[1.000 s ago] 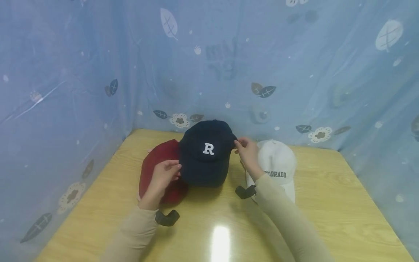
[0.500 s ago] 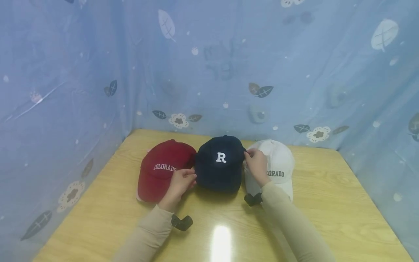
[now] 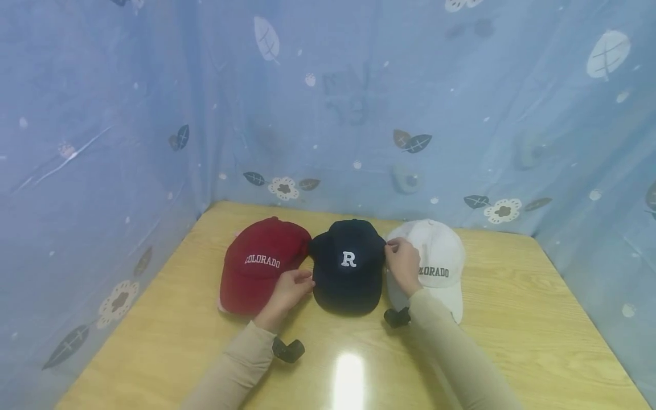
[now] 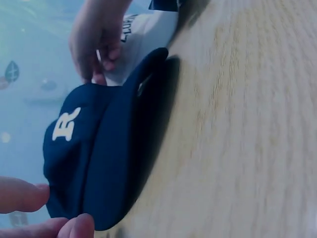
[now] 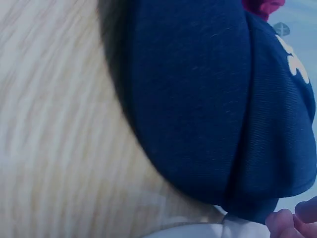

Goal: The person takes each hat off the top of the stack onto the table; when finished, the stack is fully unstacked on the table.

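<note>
A navy cap (image 3: pixel 348 267) with a white R lies on the wooden table (image 3: pixel 512 319), between a red COLORADO cap (image 3: pixel 261 259) and a white COLORADO cap (image 3: pixel 439 256). My left hand (image 3: pixel 306 280) pinches the navy cap's left edge near the brim. My right hand (image 3: pixel 390 249) pinches its right side, over the white cap. In the left wrist view the navy cap (image 4: pixel 94 148) lies flat, with my fingertips (image 4: pixel 29 196) at its edge and the right hand (image 4: pixel 96 44) at the far side. The right wrist view shows the navy cap's brim (image 5: pixel 198 99) close up.
Blue patterned sheets (image 3: pixel 359 102) wall the table on the left, back and right. The three caps sit in a row near the back edge. Bare tabletop with a light glare (image 3: pixel 347 376) lies in front of them.
The navy cap came down from above the red cap and moved right, onto the table between the red and white caps. Both hands stayed on it.
</note>
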A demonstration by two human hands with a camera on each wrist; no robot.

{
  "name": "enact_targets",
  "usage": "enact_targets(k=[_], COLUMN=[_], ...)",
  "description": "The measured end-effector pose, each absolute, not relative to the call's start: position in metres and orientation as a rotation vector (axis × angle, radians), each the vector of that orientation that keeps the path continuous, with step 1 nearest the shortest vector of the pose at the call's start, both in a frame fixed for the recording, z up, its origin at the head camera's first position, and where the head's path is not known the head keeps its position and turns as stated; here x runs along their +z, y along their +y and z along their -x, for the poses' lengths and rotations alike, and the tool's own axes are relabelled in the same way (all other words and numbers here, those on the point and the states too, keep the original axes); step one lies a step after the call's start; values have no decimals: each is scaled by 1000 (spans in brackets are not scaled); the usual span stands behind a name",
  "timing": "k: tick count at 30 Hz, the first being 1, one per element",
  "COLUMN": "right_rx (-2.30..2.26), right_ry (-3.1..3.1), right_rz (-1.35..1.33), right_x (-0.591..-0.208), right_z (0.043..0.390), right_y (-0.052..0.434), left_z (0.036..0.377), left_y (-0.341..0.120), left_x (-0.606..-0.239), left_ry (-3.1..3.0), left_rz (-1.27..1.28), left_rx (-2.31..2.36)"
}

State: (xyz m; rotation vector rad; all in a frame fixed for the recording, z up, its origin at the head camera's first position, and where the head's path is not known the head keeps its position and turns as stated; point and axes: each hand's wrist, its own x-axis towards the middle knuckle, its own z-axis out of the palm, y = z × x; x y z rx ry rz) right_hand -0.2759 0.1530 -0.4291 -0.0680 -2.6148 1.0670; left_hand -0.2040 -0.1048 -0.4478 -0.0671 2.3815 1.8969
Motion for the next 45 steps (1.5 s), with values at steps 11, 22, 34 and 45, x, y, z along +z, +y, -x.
enact_targets(k=[11,22,34,45], right_rx=[1255,1505,1709,1942], right_ry=[-2497,-2565,-2598,-2496], right_rz=[-32,-207,-231,-160], right_x=[-398,-411,-437,-438], right_z=[273,274,273,276], right_y=[119,38,-18,-26], left_z=[190,165,139,146], left_y=[-159,-256,-266,-262], left_x=[-399,-398,-443,-443], left_ry=[2598,2735,2526,2364], left_rz=[32,271,423,539], left_rx=[1850,1728,1730,1870])
